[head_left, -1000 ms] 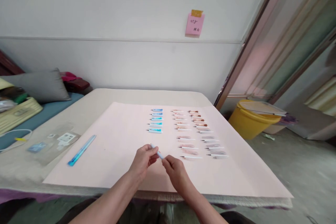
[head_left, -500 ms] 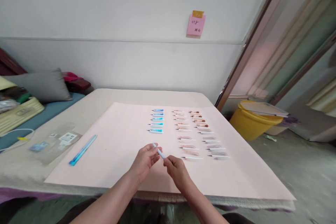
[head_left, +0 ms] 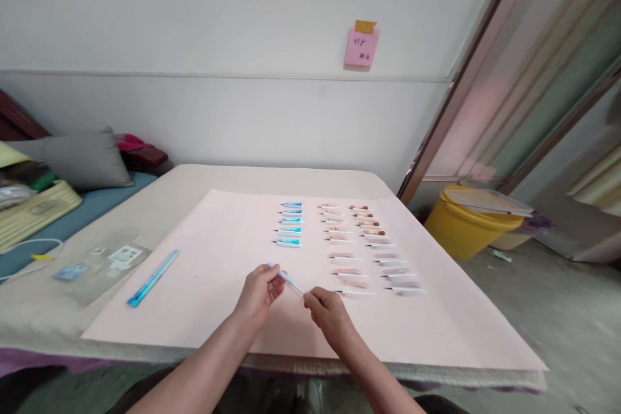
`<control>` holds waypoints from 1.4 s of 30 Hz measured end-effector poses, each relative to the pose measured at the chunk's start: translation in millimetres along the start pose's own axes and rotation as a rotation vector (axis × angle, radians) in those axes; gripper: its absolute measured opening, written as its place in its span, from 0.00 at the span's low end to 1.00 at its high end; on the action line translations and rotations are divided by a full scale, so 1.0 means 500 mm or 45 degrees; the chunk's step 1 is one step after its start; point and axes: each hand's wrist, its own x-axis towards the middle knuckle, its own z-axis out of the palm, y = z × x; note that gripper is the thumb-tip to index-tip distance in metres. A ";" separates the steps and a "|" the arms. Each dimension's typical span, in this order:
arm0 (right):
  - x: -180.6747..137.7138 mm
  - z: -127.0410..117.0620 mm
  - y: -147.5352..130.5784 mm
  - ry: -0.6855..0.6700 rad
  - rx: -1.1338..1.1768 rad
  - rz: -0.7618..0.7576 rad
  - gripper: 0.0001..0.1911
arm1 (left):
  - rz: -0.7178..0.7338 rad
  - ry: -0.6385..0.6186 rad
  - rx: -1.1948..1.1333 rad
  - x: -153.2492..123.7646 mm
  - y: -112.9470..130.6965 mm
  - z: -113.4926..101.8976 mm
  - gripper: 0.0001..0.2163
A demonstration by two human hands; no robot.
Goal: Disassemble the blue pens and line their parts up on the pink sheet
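Note:
Both hands hold one thin light-blue pen piece (head_left: 287, 280) above the pale pink paper sheet (head_left: 218, 272). My left hand (head_left: 259, 294) pinches its upper left end. My right hand (head_left: 327, 315) pinches its lower right end. Beyond them lie rows of small pen parts: a blue row (head_left: 289, 225) and pinkish rows (head_left: 361, 246) to its right, each with a thin white stick. A long blue pen (head_left: 152, 278) lies alone at the sheet's left edge.
Clear plastic packets (head_left: 104, 259) lie on the beige table (head_left: 160, 207) left of the sheet. A grey cushion (head_left: 77, 158) and a bed are at far left. A yellow bucket (head_left: 466, 220) stands on the floor at right. A pink note (head_left: 361, 45) hangs on the wall.
My hands have drawn slightly apart, the left one shifting left, so more of the thin light-blue piece shows between them. The parts on the sheet have not moved.

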 end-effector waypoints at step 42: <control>-0.005 -0.071 -0.025 0.443 0.631 -0.056 0.05 | -0.058 0.184 -0.187 0.006 -0.011 0.001 0.04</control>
